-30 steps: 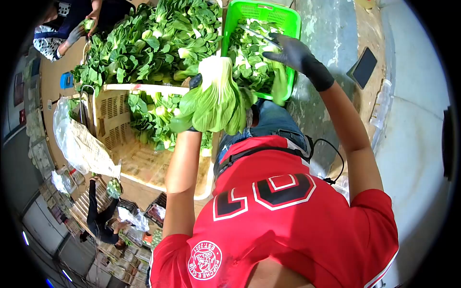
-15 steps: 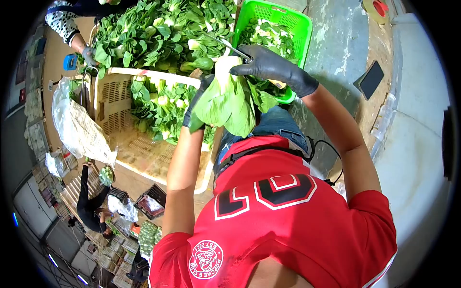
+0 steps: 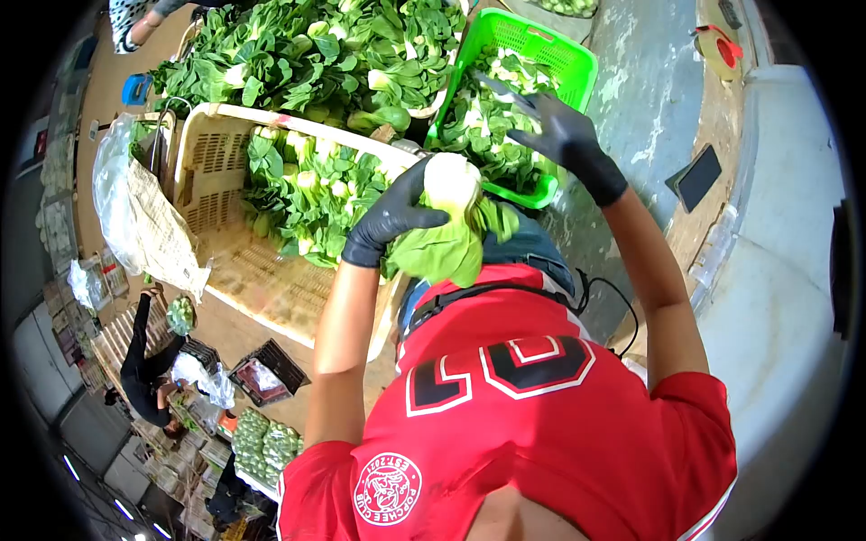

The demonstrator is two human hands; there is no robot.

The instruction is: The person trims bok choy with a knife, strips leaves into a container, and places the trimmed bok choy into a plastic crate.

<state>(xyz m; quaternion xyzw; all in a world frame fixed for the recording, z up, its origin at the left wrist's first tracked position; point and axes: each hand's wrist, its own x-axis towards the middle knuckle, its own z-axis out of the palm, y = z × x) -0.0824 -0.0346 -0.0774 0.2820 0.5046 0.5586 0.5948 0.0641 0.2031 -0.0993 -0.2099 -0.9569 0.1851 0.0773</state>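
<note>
My left hand (image 3: 394, 216), in a black glove, is closed around a bok choy (image 3: 454, 185). The pale base of the bok choy points up toward me and its green leaves hang down in front of my waist. My right hand (image 3: 570, 142), also black-gloved, grips a knife (image 3: 507, 96) with a thin grey blade pointing up and left. That hand is over the green crate (image 3: 585, 79), apart from the bok choy. Leaves and pale trimmings (image 3: 492, 126) lie in the crate.
A beige crate (image 3: 212, 203) with bok choy stands at left, and a large heap of bok choy (image 3: 307, 59) lies behind it. A phone (image 3: 695, 178) and a tape roll (image 3: 719, 50) rest at right. Another person's arm (image 3: 144, 27) shows top left.
My right hand with the knife has moved away from the bok choy, to the right over the green crate. The bok choy has tipped so its base faces me.
</note>
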